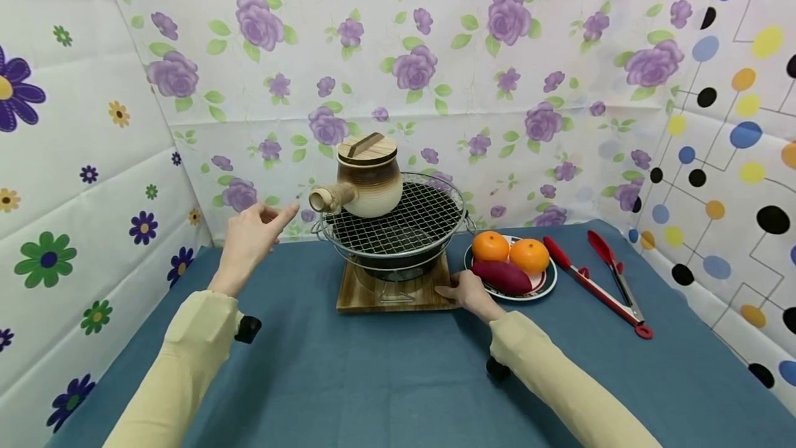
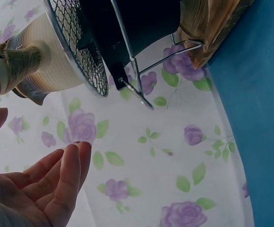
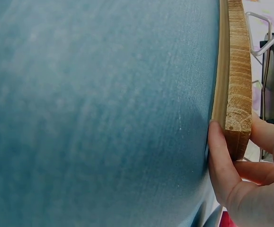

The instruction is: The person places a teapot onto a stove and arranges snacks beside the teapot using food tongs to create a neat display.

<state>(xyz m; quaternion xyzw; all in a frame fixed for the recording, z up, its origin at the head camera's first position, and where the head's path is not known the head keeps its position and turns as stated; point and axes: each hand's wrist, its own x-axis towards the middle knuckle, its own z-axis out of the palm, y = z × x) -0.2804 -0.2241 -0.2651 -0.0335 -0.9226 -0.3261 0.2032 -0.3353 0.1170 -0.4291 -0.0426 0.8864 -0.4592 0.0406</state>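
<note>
My right hand (image 1: 474,295) pinches the front right corner of a wooden board (image 1: 398,299); in the right wrist view the thumb lies over the board (image 3: 238,71) and fingers touch its underside. On the board stands a round black grill (image 1: 410,261) with a wire mesh rack (image 1: 423,220). A side-handled clay teapot (image 1: 373,189) with a wooden lid (image 1: 368,149) sits at the rack's left. My left hand (image 1: 253,239) hovers in the air left of the teapot's rope-wrapped handle (image 2: 21,68), apart from it, fingers loosely bent and holding nothing.
Right of the grill, a plate (image 1: 547,285) bears two oranges (image 1: 528,256) and a purple sweet potato (image 1: 502,277). Red-tipped tongs (image 1: 600,292) lie further right on the blue tablecloth (image 1: 373,379). Flower-patterned sheets (image 1: 410,19) stand behind and at the left.
</note>
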